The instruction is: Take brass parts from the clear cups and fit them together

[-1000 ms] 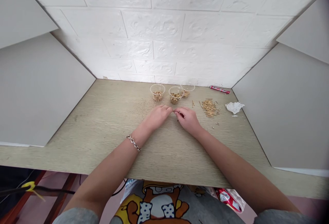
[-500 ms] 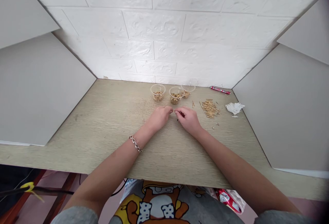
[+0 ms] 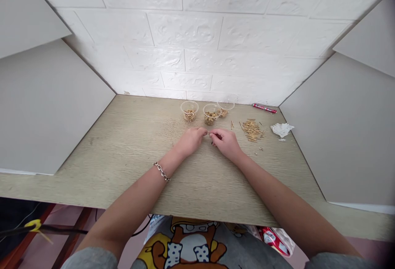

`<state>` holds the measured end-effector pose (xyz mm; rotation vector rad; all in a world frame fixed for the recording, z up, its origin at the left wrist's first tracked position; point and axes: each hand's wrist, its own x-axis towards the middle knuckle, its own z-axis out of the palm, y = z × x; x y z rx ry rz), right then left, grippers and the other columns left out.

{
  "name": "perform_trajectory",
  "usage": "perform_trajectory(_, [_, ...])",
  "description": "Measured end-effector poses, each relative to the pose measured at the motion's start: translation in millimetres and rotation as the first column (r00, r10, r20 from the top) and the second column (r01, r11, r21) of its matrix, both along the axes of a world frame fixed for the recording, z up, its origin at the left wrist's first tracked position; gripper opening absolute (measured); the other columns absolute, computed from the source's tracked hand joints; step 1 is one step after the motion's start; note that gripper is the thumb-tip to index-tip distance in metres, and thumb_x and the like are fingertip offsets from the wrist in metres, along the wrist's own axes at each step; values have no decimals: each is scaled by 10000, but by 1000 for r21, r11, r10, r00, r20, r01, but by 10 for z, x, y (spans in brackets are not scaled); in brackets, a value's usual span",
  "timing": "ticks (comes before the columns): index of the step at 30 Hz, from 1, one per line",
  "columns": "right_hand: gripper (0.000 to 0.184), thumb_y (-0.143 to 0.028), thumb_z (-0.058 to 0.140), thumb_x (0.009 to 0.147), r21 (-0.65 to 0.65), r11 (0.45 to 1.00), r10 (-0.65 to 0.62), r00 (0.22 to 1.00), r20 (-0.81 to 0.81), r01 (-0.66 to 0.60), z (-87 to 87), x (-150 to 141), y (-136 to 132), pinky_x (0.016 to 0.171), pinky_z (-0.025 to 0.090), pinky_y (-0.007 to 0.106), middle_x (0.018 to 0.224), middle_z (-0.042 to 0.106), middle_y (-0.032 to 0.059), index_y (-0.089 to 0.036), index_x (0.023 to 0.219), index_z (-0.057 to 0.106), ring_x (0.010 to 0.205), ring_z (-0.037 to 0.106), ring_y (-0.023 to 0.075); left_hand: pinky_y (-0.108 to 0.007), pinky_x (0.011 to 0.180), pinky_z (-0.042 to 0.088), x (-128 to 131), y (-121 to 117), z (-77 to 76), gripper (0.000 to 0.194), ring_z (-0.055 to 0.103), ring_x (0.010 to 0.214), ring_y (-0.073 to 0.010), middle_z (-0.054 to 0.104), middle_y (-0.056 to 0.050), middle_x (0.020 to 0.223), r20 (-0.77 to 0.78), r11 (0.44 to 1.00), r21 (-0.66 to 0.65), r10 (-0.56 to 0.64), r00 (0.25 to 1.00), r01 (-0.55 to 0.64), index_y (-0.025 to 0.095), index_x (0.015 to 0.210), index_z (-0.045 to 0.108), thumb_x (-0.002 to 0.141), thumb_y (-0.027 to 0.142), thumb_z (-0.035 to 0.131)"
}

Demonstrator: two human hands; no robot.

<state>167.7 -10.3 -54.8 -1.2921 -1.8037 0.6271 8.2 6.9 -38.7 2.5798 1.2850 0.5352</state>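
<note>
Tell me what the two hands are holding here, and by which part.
The left hand and right hand meet fingertip to fingertip around a tiny slim piece, seemingly pinched at its ends; it is too small to identify.

i see white wall (image 3: pixel 197 42) at back, bumpy, cut like big bricks. grey flat boards (image 3: pixel 46 108) stand on both sides, slanting in toward wall. light wood table (image 3: pixel 129 149) fills middle, pale grain lines run across. bright light falls on wall and far table edge. under table i see pink floor (image 3: pixel 61 215), red-brown frame bars (image 3: pixel 75 230), dark cable (image 3: pixel 61 230) with yellow bit.
</note>
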Motion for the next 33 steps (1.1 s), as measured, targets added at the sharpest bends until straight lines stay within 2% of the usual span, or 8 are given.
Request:
perform_trajectory(6, [159,-252,478,752,-127,992,11,996,-89,-22,-9,2,13,534,434,243,528,558,-14,-166,764,611,467,526,112,-265,701,419,-32,2,8,192,532,770,-163,578,-53,808,-86,996,77,-37,996,44,160,923,540,821,155,377])
perform_trajectory(14, [164,-248,479,761,-8,1000,-11,1000,-8,11,20,-5,-3,583,430,256,559,575,7,-167,754,621,557,546,133,-279,706,416,-11,-18,3,209,530,792,-169,574,-56,828,-91,998,66,17,996,-11,166,923,536,839,177,345])
perform_trajectory(20, [166,-246,473,764,16,1000,-15,1000,4,15,10,-10,-5,579,433,254,618,589,23,-167,766,619,561,542,128,-281,692,417,2,-14,8,212,531,767,-168,577,-64,811,-62,998,58,12,998,-8,154,916,544,842,186,347])
perform_trajectory(23, [176,-270,470,764,-42,999,-20,997,-79,17,-2,-14,1,545,438,249,622,580,17,-160,791,605,498,526,112,-277,682,418,14,-19,24,223,539,752,-163,589,-66,816,4,999,10,33,999,-33,148,920,551,844,198,348])
perform_trajectory(28, [212,-333,446,778,-167,986,-40,965,-261,-4,24,-12,12,459,420,225,552,532,-10,-156,769,563,444,500,103,-233,686,417,41,-46,86,209,550,732,-122,616,-21,799,233,992,-122,50,971,-22,160,841,577,834,206,373])
perform_trajectory(33, [204,-311,441,783,-124,992,-31,976,-214,5,50,-20,1,467,412,218,601,545,3,-153,750,566,468,489,94,-220,669,424,65,-63,134,208,549,674,-105,622,-1,751,341,965,-257,146,929,-58,158,799,600,812,227,403])
